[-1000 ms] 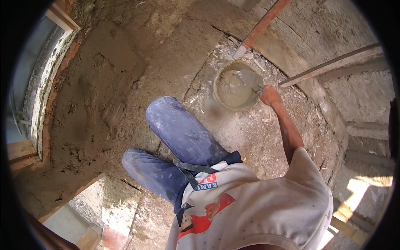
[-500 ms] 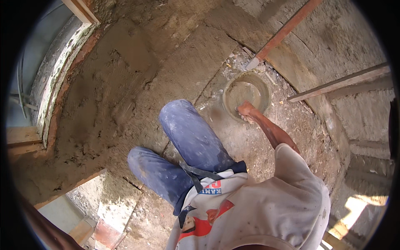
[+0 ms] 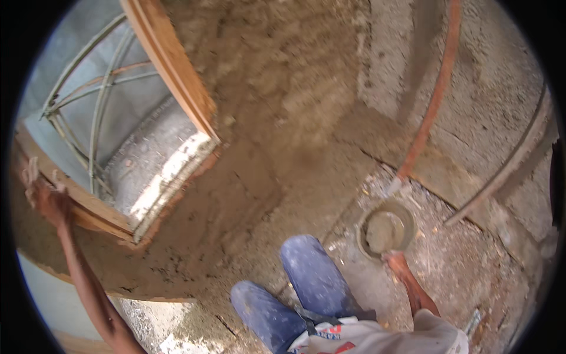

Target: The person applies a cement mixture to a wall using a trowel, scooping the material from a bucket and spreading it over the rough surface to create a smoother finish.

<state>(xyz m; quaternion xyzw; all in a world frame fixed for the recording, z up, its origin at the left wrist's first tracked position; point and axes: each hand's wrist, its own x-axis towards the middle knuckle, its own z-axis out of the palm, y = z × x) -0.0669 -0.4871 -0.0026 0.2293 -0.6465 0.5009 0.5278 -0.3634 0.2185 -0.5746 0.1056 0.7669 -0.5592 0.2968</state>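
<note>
Close by the right knee stands a round bucket (image 3: 408, 224), upright on the littered floor (image 3: 448, 283) with wet grey mortar (image 3: 382, 231) inside. The right hand (image 3: 396, 264) is at the bucket's near rim, fingers curled; whether they are clamped on the rim or on a handle cannot be told. Well to the left of the bucket, the left hand (image 3: 50, 200) has its fingers spread apart over a wooden frame (image 3: 171, 65) around an opening, where thin bent rods (image 3: 103, 94) show.

Just beyond the bucket, a red-brown pole (image 3: 437, 97) comes down slantwise, its pale foot near the far rim. A second, greyish pole (image 3: 489, 192) slants down to the bucket's right, its lower end apart from it. Behind both feet, a low ledge (image 3: 436, 171) edges the floor. The knees in blue trousers (image 3: 318, 277) stand to the left of the bucket and nearer, while a rough, mud-coloured wall (image 3: 265, 71) rises farther left and beyond.

A narrow strip of floor lies between knees and bucket. Wider room lies to the bucket's right and nearer, strewn with small scraps; on the far side, pole foot and ledge crowd the rim.
</note>
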